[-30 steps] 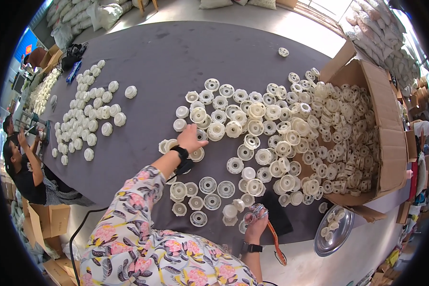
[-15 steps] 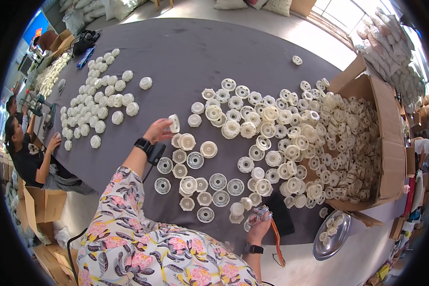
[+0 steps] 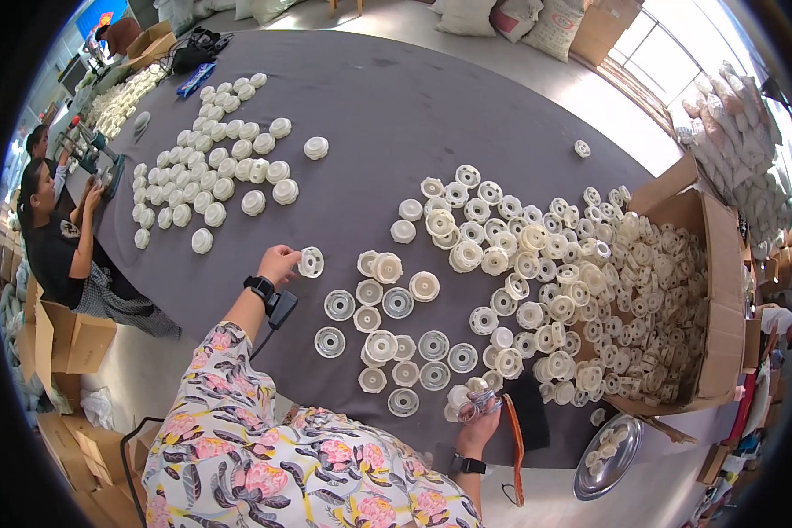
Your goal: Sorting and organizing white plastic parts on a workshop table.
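The left hand [image 3: 277, 262] is stretched out over the grey surface [image 3: 370, 97], its grip closed on one white plastic spool [image 3: 310, 261] held on edge just above the cloth. The right hand [image 3: 477, 421], near the body at the surface's front edge, grasps one small clear-and-white part [image 3: 473, 407]; what it is cannot be told.

Between the hands lie about fifteen flat white discs [image 3: 398, 303] in loose rows. Farther left sits a separate cluster of roughly forty white caps [image 3: 213, 167]. To the right, a tipped cardboard box [image 3: 722, 264] spills far too many spools to count. One round metal tray [image 3: 609, 458] holds a few pieces. Two people [image 3: 57, 238] work at the left edge; sacks [image 3: 554, 22] line the far floor.
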`<state>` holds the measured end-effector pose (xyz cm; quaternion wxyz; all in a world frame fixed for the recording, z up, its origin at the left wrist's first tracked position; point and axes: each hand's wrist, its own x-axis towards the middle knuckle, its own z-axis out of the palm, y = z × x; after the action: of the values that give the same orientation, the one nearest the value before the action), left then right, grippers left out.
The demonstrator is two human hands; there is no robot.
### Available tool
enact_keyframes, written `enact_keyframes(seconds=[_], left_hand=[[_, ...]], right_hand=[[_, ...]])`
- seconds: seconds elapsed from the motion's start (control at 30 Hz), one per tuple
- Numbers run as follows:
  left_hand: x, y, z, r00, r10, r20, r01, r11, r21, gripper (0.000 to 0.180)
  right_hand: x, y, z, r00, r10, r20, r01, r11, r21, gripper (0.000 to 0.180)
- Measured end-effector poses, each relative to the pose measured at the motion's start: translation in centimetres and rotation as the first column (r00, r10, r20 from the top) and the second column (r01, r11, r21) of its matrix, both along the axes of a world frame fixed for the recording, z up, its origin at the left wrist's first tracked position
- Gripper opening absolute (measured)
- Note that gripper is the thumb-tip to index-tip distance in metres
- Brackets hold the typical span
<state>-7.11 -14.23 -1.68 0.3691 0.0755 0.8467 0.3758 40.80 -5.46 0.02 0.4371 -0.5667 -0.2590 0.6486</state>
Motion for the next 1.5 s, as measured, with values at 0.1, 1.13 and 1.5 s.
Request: enact_keyframes(seconds=[0.1, 1.13, 1.5], left_hand=[[-0.3, -1.5, -0.3, 0.896, -0.099, -0.433, 0.083, 0.995, -0.056, 0.031], [8.2, 22.3, 0.5, 0.291, -0.547, -0.785, 0.804, 0.585, -0.11, 0.056], [12.1, 21.2, -0.1, 0.059, -0.756, -0.652, 0.874, 0.355, -0.332, 0.063]], right_hand=[[-0.6, -0.2, 0.1, 1.0, 0.015, 0.01, -0.015, 1.0, -0.007, 0.03], [-0.3, 0.8, -1.8, 0.995, 0.069, 0.066, -0.067, 0.997, -0.035, 0.034], [-0.2, 1.9, -0.2, 0.997, 0.045, -0.055, -0.053, 0.986, -0.161, 0.035]])
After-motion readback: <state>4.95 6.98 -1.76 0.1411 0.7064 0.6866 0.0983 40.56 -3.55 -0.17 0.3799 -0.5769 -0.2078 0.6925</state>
